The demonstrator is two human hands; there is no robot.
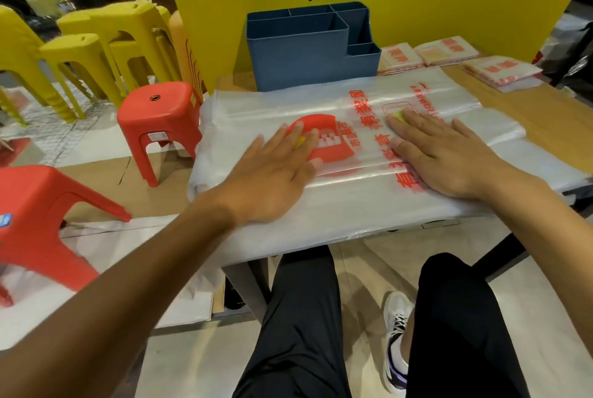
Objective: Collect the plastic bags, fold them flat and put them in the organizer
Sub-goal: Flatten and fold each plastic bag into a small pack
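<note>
Plastic bag (353, 153) with red print is spread flat across the bench (529, 109), both grips relaxed with left hand (272, 173) and right hand (449, 153) pressing palms-down on it, blue organizer (308, 54) at 12 o'clock, folded bags (449, 54) at 1 o'clock.

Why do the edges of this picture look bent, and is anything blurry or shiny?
Head view: the wide-angle lens bows the edges, so the forearms and the red stool at the left look stretched. The right hand and left hand show slight motion blur. The plastic bag catches soft glare along its creases. Lighting is even, shadows faint.
</note>
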